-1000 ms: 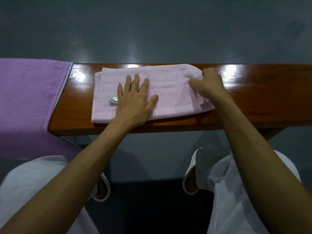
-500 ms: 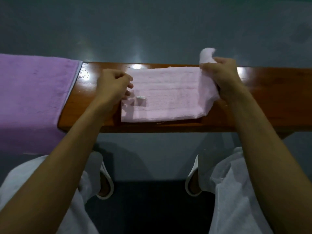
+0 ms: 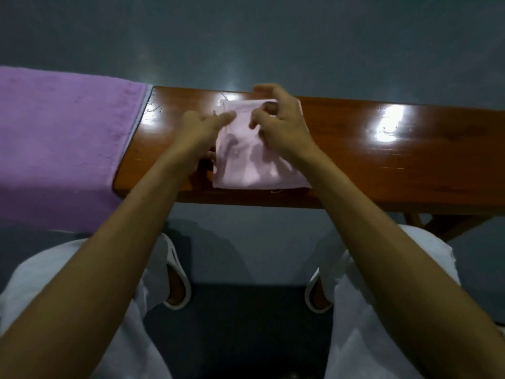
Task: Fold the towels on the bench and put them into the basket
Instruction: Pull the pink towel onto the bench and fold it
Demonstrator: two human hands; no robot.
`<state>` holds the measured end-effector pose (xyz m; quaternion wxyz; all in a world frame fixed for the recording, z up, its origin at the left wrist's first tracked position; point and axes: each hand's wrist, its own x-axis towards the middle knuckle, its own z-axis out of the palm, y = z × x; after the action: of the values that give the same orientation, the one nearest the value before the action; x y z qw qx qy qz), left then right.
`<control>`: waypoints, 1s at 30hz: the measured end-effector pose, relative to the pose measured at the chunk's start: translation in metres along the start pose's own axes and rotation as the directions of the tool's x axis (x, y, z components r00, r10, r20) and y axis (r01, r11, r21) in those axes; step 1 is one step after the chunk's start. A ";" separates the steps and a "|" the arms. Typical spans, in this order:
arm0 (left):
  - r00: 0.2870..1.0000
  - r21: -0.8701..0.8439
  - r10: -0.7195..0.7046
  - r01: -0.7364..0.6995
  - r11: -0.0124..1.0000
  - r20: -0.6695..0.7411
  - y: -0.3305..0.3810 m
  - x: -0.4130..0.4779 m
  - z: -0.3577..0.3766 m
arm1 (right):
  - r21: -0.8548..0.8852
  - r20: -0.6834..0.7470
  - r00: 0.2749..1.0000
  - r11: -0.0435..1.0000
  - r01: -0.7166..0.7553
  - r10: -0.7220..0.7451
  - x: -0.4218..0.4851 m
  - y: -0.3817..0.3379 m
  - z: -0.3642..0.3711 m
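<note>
I see a long brown bench point(image 3: 382, 149) going across, shiny on top. A big purple towel point(image 3: 62, 138) hangs over its left end. A small pink towel point(image 3: 254, 170), folded up, lies flat on the middle of the bench. It reaches the front edge and is well apart from the purple one. The left hand point(image 3: 199, 132) is at the pink towel's left edge, thumb on top and the other fingers curled in beside the cloth, pinching it. The right hand point(image 3: 281, 124) is over the far part of the pink towel with bent fingers. It looks blurry, so I cannot tell if it holds any cloth
</note>
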<state>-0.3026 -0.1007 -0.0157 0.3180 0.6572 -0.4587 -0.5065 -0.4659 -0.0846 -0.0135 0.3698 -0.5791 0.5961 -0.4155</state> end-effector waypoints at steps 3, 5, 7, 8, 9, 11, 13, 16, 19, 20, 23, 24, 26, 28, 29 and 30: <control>0.999 0.044 0.045 -0.045 0.998 0.012 -0.001 -0.001 0.002 | 0.022 -0.084 0.996 0.999 -0.041 0.043 0.004 0.004 -0.021; 0.999 -0.011 0.037 -0.037 0.999 -0.016 0.000 0.003 0.002 | 0.000 -0.130 0.990 0.998 -0.058 0.057 0.007 0.009 -0.030; 0.997 -0.013 0.040 -0.041 0.999 -0.062 -0.001 0.008 -0.001 | -0.033 -0.166 0.984 0.997 -0.069 0.063 0.008 0.013 -0.035; 0.994 0.031 0.060 -0.058 0.998 -0.092 -0.005 0.013 -0.003 | -0.044 -0.174 0.983 0.996 -0.073 0.065 0.008 0.015 -0.036; 0.988 0.122 0.082 -0.066 0.990 -0.131 -0.008 0.016 -0.005 | -0.060 -0.180 0.982 0.995 -0.075 0.063 0.008 0.017 -0.036; 0.959 0.341 0.182 -0.100 0.935 -0.217 -0.017 0.020 -0.005 | -0.136 -0.195 0.980 0.989 -0.052 0.025 0.008 0.018 -0.035; 0.906 0.478 0.329 -0.172 0.861 -0.267 -0.024 0.021 0.004 | -0.266 -0.208 0.976 0.964 0.001 -0.059 0.006 0.017 -0.031; 0.794 0.600 0.565 -0.343 0.723 -0.226 -0.026 0.016 0.022 | -0.505 -0.163 0.965 0.858 0.097 -0.205 0.001 0.016 -0.019; 0.745 0.659 0.666 -0.483 0.577 -0.037 -0.028 0.010 0.034 | -0.599 -0.023 0.960 0.773 0.210 -0.279 -0.003 0.020 -0.005; 0.737 0.674 0.675 -0.515 0.531 0.031 -0.029 0.009 0.036 | -0.606 0.021 0.960 0.760 0.234 -0.279 -0.003 0.023 -0.001; 0.748 0.706 0.643 -0.545 0.452 0.165 -0.033 0.005 0.039 | -0.616 0.126 0.958 0.736 0.280 -0.258 -0.002 0.036 0.008; 0.758 0.713 0.625 -0.543 0.444 0.187 -0.036 0.005 0.040 | -0.641 0.161 0.957 0.712 0.287 -0.241 -0.002 0.041 0.010; 0.783 0.735 0.581 -0.525 0.429 0.220 -0.041 0.006 0.040 | -0.711 0.228 0.960 0.646 0.278 -0.162 -0.002 0.049 0.012; 0.817 0.772 0.522 -0.489 0.405 0.244 -0.045 0.010 0.039 | -0.775 0.267 0.961 0.578 0.256 -0.067 0.000 0.054 0.010; 0.833 0.789 0.495 -0.469 0.397 0.247 -0.047 0.013 0.038 | -0.802 0.265 0.963 0.546 0.241 -0.036 0.001 0.055 0.008; 0.845 0.802 0.477 -0.451 0.392 0.242 -0.048 0.015 0.036 | -0.822 0.252 0.968 0.524 0.222 -0.015 0.002 0.055 0.006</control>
<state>-0.3231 -0.0952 -0.0739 0.0996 0.5791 -0.8021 -0.1068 -0.4813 -0.0874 -0.0668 0.0762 -0.7657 0.6377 -0.0354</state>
